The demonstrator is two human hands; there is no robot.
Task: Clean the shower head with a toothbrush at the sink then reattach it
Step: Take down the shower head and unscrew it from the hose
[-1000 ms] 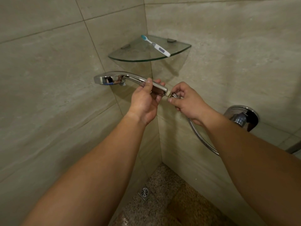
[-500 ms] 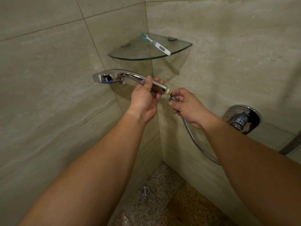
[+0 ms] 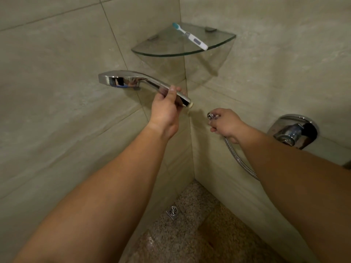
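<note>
Shower head (image 3: 133, 80) level (spray end left), left hand (image 3: 165, 111) gripping.

The left hand (image 3: 165, 112) grips the shower head (image 3: 140, 82) by its handle. The right hand (image 3: 226, 123) holds the detached hose (image 3: 237, 160) end, apart from it. A toothbrush (image 3: 190, 36) lies on the glass shelf (image 3: 165, 53).

no readable text, label, brand or number shows on anything in this shower corner.

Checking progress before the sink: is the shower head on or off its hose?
Off. The shower head in the left hand sits apart from the hose end the right hand holds.
</note>
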